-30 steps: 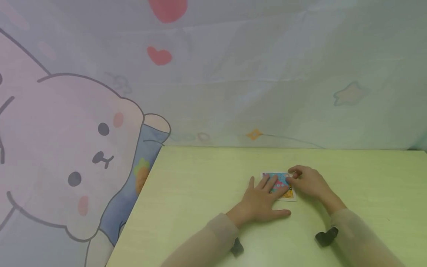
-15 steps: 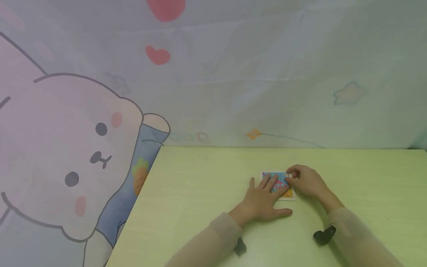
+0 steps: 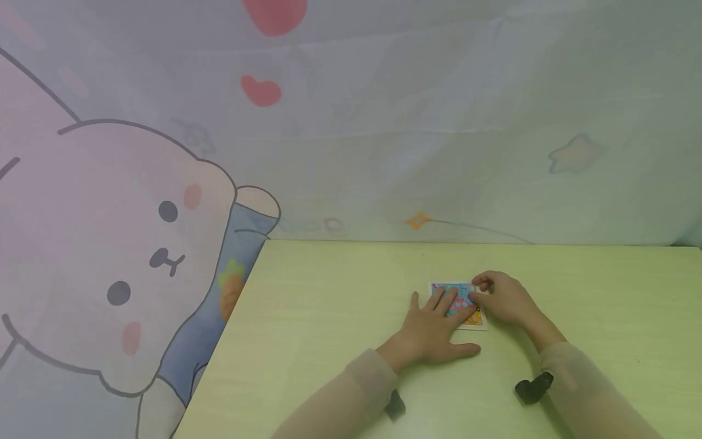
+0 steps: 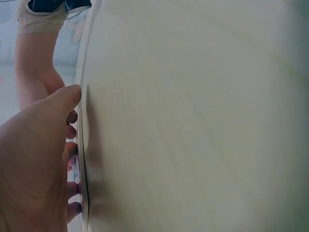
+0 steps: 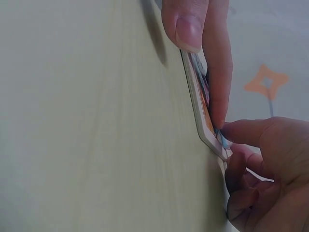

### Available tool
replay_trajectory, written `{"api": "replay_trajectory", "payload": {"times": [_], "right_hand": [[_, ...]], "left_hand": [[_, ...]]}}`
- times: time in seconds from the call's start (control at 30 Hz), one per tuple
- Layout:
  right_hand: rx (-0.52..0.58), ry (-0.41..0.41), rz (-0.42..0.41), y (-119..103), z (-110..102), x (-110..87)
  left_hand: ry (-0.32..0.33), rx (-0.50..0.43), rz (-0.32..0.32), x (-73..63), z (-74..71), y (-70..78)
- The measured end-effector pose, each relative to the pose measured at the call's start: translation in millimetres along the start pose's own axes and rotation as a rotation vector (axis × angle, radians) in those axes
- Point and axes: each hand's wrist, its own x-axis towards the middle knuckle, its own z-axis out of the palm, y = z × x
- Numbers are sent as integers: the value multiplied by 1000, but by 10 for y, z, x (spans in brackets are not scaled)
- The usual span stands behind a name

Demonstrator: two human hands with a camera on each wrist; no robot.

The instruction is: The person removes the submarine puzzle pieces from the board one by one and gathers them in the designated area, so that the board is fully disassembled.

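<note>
Nothing's really budged since half a second ago: left hand (image 3: 430, 334) spread flat on the square white-rimmed multicolour picture board (image 3: 462, 299), toward the pale yellow-green table (image 3: 329, 292)'s far edge, right hand (image 3: 507, 297) pinching its far-right corner from the right.

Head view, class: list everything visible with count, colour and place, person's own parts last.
Picture board: one, multicoloured, white-bordered, on the table
Table: one, pale yellow-green, below the backdrop
Backdrop: one, pale grey, behind the table
Cartoon animal: one, pinkish-white, backdrop's left
Heart-like prints: two, red, upper backdrop
Star: one, pale orange, backdrop's right
Diamond print: one, orange, low on the backdrop
Wrist devices: two, black, at the cuffs
Sleeves: two, beige, on the forearms
Left hand: one, across the board
Right hand: one, at the board's corner
</note>
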Motion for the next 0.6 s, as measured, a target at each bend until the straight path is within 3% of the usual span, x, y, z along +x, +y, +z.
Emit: {"api": "replay_trajectory", "payload": {"times": [0.6], "right_hand": [[36, 45, -33, -3, -23, -39]], "left_hand": [[13, 30, -9, -1, -13, 9]]}}
